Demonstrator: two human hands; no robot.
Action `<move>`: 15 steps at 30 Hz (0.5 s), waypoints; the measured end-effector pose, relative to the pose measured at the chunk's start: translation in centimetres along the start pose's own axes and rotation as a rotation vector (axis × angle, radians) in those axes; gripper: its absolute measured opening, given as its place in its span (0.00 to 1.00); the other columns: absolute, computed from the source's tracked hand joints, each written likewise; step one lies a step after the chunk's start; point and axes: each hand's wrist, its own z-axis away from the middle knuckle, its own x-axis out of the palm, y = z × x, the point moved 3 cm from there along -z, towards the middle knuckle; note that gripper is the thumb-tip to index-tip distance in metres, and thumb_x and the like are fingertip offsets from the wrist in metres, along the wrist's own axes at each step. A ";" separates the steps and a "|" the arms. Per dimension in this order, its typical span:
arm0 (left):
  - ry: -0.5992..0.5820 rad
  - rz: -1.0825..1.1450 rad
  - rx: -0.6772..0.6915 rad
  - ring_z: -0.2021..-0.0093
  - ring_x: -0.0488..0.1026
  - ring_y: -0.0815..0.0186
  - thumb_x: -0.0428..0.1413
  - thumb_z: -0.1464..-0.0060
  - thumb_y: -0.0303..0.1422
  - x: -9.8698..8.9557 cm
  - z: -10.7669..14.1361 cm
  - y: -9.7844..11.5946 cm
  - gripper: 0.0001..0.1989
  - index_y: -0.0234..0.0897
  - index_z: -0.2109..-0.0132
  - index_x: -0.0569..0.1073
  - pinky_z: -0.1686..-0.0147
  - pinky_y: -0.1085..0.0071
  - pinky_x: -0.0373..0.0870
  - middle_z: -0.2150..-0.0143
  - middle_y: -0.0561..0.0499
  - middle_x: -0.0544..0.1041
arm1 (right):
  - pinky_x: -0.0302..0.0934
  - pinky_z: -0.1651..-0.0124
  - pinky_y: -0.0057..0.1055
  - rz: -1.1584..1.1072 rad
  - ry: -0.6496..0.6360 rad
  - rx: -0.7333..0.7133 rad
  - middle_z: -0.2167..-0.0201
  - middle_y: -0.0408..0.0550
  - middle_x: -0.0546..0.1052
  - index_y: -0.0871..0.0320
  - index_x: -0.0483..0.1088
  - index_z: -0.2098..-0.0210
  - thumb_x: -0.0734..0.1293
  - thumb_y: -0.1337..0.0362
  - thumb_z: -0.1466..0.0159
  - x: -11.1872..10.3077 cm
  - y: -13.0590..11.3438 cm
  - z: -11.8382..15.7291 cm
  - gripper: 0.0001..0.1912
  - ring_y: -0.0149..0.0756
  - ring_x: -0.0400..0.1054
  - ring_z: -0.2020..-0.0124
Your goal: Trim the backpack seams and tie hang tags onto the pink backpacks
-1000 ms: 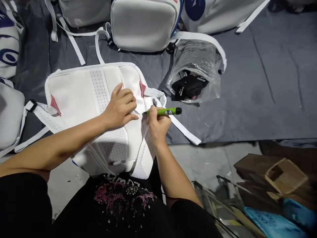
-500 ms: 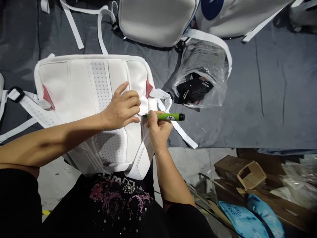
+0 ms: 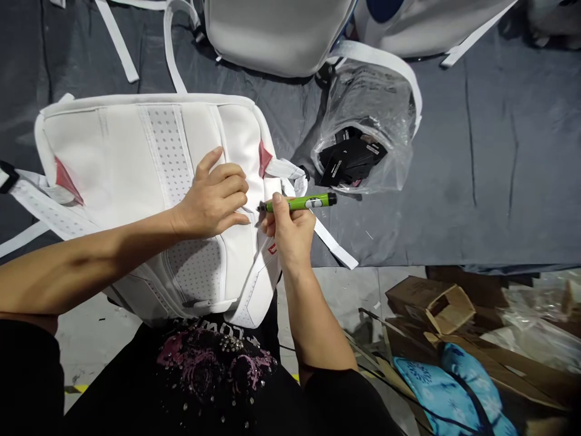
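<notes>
Light from above falls brightest on the white backpack's (image 3: 122,157) upper panel; its lower mesh padding (image 3: 197,272) lies in shadow. Glints streak the clear plastic bag (image 3: 363,100). The black left sleeve (image 3: 27,375) loses detail, and the lower-right cardboard box (image 3: 408,297) looks dim and soft.

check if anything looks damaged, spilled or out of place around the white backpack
Nothing serious. The white backpack shows no obvious tear. Slightly untidy: the clear plastic bag gapes open, black tags jumbled at its mouth, and an open cardboard box sits near loose plastic.
</notes>
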 end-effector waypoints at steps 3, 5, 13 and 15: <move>-0.003 -0.006 0.000 0.45 0.66 0.57 0.47 0.38 0.56 0.0 0.0 0.0 0.23 0.41 0.65 0.68 0.28 0.42 0.35 0.59 0.51 0.76 | 0.54 0.82 0.25 0.009 -0.024 -0.013 0.86 0.39 0.69 0.57 0.67 0.77 0.69 0.45 0.37 0.1 0.0 0.0 0.23 0.25 0.59 0.86; 0.002 -0.002 0.000 0.45 0.66 0.57 0.47 0.38 0.56 0.0 0.0 0.0 0.23 0.41 0.65 0.68 0.28 0.42 0.36 0.58 0.50 0.76 | 0.54 0.82 0.25 0.020 -0.011 -0.023 0.87 0.39 0.69 0.57 0.67 0.78 0.69 0.45 0.37 0.0 -0.1 0.0 0.24 0.25 0.60 0.86; -0.006 0.016 -0.013 0.44 0.66 0.57 0.47 0.38 0.56 -0.1 0.0 -0.1 0.24 0.41 0.65 0.69 0.28 0.42 0.34 0.58 0.50 0.76 | 0.54 0.81 0.25 0.014 -0.063 -0.040 0.85 0.39 0.70 0.58 0.69 0.75 0.69 0.47 0.36 0.0 -0.1 -0.1 0.22 0.25 0.60 0.86; 0.003 0.014 -0.001 0.44 0.65 0.57 0.47 0.37 0.56 -0.1 0.0 -0.1 0.23 0.41 0.65 0.69 0.28 0.42 0.33 0.58 0.50 0.76 | 0.54 0.81 0.25 0.015 -0.107 -0.034 0.85 0.39 0.70 0.58 0.68 0.77 0.69 0.46 0.36 0.0 -0.1 -0.1 0.23 0.25 0.60 0.86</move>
